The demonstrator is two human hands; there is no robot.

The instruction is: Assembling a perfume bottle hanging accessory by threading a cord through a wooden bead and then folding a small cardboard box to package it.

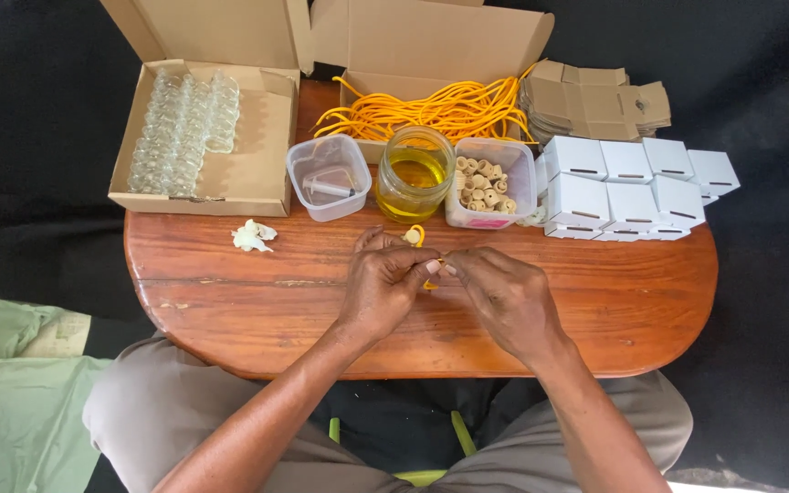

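One camera serves the scene, worn on the person's head and facing almost straight down over the wooden table (pixel 595 301). It sits close enough that the forearms enter from the bottom edge and the lap fills the lower frame, while the table's far edge with its open cardboard boxes (pixel 230 173) lies at the top. The left hand (pixel 381 288) and right hand (pixel 504 297) meet near the centre. The dark surround beyond the table is probably floor covering, though it reads poorly. No second view overlaps this one.
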